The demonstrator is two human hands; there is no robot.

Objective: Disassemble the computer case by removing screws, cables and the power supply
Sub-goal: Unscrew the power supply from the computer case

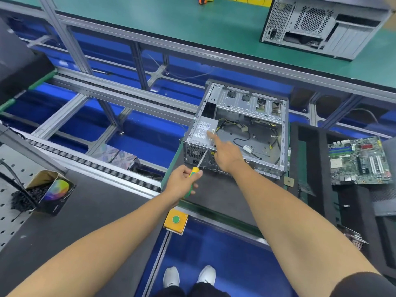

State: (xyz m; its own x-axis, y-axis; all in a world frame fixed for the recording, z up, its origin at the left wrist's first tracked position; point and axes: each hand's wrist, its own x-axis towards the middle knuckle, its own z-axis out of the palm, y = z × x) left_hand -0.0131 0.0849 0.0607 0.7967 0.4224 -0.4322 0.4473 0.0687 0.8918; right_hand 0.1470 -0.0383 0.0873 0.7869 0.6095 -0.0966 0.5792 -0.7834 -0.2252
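Note:
An open grey computer case [282,136] lies on a dark mat, its inside facing up. The power supply [202,131], a grey box with a white label, sits in the case's near left corner. Loose black and yellow cables [240,129] lie on the case floor. My left hand [182,181] grips a screwdriver [198,163] with a yellow and green handle; its shaft points at the case's rear panel below the power supply. My right hand [225,153] reaches over the case, index finger stretched out and touching the power supply's top edge, other fingers curled.
A removed motherboard [360,161] lies on the right. A second computer case [321,24] stands on the green bench at the back. A box of black parts [49,189] sits at left. A yellow box with a green button [175,220] hangs at the bench edge.

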